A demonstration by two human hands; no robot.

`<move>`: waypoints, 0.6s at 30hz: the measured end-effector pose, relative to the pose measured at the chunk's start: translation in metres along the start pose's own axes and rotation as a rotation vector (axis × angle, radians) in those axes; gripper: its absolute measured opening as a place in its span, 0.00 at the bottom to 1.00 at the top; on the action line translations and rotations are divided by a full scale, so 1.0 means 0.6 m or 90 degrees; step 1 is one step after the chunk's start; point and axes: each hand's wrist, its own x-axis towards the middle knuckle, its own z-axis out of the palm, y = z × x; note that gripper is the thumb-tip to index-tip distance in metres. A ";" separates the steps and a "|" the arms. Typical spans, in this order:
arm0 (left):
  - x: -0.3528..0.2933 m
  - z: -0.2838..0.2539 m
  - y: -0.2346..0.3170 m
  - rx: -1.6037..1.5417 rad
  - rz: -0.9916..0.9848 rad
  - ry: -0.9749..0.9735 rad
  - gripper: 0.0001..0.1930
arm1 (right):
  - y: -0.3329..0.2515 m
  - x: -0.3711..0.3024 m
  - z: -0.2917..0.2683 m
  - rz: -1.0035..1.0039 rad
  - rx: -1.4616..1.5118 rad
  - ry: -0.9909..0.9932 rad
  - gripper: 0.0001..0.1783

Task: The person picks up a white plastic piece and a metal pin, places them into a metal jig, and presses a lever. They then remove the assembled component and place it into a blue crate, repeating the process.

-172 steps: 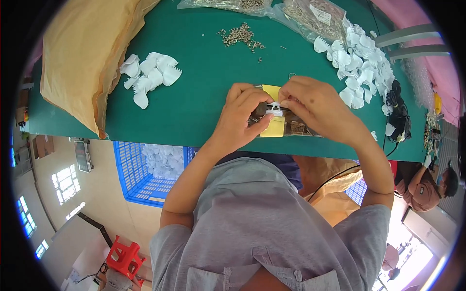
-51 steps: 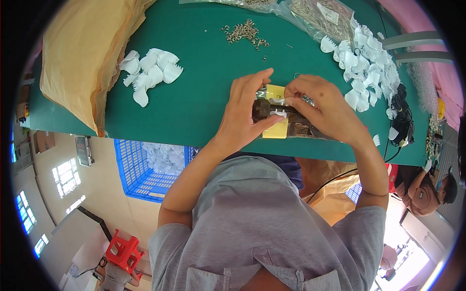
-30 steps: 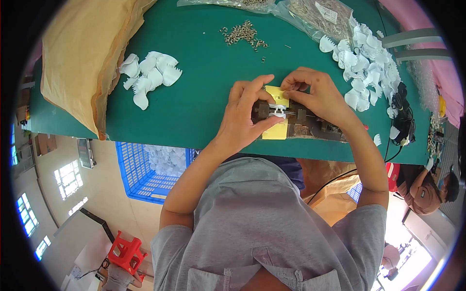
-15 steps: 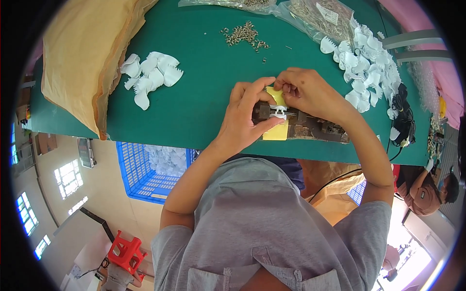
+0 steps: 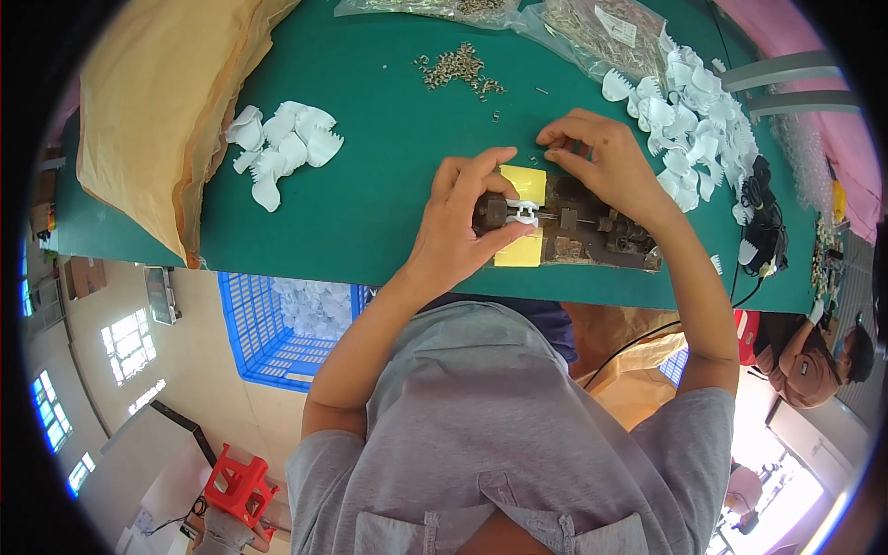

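My left hand (image 5: 453,217) grips a white plastic piece (image 5: 524,212) between thumb and fingers. The piece sits at the end of a dark metal jig (image 5: 592,242), against its block and thin rods. Yellow sheeting (image 5: 524,183) covers the jig's base on both sides of the piece. Beyond the jig, my right hand (image 5: 606,166) hovers with thumb and index finger slightly apart and the other fingers curled; nothing shows between them. A small metal clip (image 5: 534,159) lies on the green table (image 5: 388,185) just left of those fingertips.
A pile of metal clips (image 5: 461,69) lies farther back, near plastic bags (image 5: 601,37) of metal parts. White toothed pieces lie in a small heap (image 5: 285,143) at left and a large heap (image 5: 694,120) at right, beside black cables (image 5: 763,213). A brown paper sack (image 5: 148,120) stands far left.
My right hand has drawn back from the yellow sheeting, away and to the right, and its fingers have parted. The metal clip beside it now shows. My left hand keeps the white piece in the jig.
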 end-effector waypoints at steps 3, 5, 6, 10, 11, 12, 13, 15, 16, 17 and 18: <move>0.001 0.001 -0.004 0.013 0.021 0.004 0.42 | 0.003 0.009 0.019 0.010 -0.003 -0.031 0.12; 0.000 0.000 -0.004 0.010 0.017 0.002 0.42 | 0.005 0.015 0.021 0.005 -0.028 -0.043 0.11; 0.000 0.000 -0.003 0.005 0.014 0.000 0.42 | 0.005 0.016 0.021 0.000 -0.053 -0.056 0.10; -0.001 0.000 -0.004 0.000 0.018 0.010 0.41 | -0.004 0.022 0.019 0.013 -0.067 -0.074 0.05; -0.001 0.000 -0.004 0.001 0.022 0.008 0.41 | 0.001 0.023 0.019 -0.023 -0.090 -0.011 0.05; 0.000 0.000 -0.004 0.002 0.026 0.007 0.41 | 0.006 0.025 0.018 -0.059 -0.112 0.052 0.05; 0.000 0.000 -0.004 0.001 0.027 0.006 0.41 | 0.013 0.027 0.019 -0.058 -0.113 0.053 0.05; 0.000 0.000 -0.005 0.003 0.033 0.002 0.42 | 0.025 0.029 0.020 -0.181 -0.197 0.068 0.05; 0.000 -0.001 -0.005 0.004 0.033 0.005 0.42 | 0.026 0.028 0.019 -0.183 -0.197 0.067 0.05; -0.001 -0.001 -0.005 0.004 0.032 0.006 0.42 | 0.028 0.025 0.016 -0.177 -0.188 0.078 0.06; -0.002 -0.001 -0.005 0.004 0.032 0.008 0.42 | 0.028 0.025 0.016 -0.171 -0.180 0.089 0.07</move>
